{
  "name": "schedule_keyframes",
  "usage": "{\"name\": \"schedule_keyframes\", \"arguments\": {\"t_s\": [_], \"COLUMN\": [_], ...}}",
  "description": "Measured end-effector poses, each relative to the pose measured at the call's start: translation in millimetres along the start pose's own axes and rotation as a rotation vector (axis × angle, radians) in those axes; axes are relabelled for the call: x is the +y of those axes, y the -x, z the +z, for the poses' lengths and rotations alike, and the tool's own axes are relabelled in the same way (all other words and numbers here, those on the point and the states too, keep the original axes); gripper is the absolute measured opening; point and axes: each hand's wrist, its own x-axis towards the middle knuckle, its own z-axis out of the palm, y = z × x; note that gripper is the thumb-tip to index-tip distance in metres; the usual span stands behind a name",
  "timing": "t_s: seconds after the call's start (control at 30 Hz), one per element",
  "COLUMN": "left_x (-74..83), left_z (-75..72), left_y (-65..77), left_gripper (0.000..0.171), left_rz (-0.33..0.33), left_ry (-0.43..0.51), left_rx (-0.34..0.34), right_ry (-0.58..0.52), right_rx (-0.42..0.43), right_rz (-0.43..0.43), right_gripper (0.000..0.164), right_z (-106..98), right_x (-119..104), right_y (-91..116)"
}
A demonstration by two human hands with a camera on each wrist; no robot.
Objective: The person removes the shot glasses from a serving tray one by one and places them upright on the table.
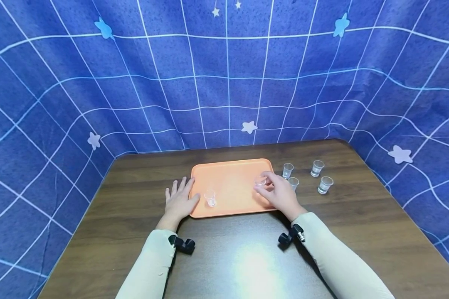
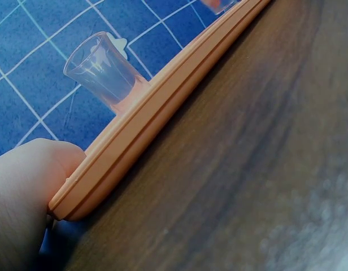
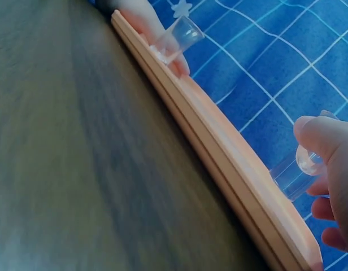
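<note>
On the left part of an orange tray (image 1: pixel 230 187) stands a clear shot glass (image 1: pixel 210 199). My left hand (image 1: pixel 178 199) lies at the tray's left edge with its fingers spread and its thumb over the rim. Over the tray's right part, my right hand (image 1: pixel 278 193) pinches a second clear shot glass (image 3: pixel 292 178) between thumb and fingers. That glass is upright, its base right at the tray surface in the right wrist view, and the fingers partly cover it.
Right of the tray, several more shot glasses stand on the brown wooden table (image 1: pixel 134 207), among them a far glass (image 1: pixel 317 168) and a near glass (image 1: pixel 325 185). A glass (image 1: pixel 293 182) is close beside my right hand. A blue curtain (image 1: pixel 209 95) hangs behind the table.
</note>
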Motion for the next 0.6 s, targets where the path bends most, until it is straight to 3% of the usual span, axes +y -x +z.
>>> {"name": "schedule_keyframes", "arguments": {"t_s": [0.6], "left_x": [-1.8], "left_z": [2.2], "left_y": [-1.2], "left_gripper": [0.070], "left_rz": [0.009], "left_ry": [0.002], "left_rx": [0.004], "right_ry": [0.014], "right_rx": [0.056], "right_rz": [-0.093], "right_gripper": [0.044], "right_z": [-29], "right_x": [11], "right_y": [33]}}
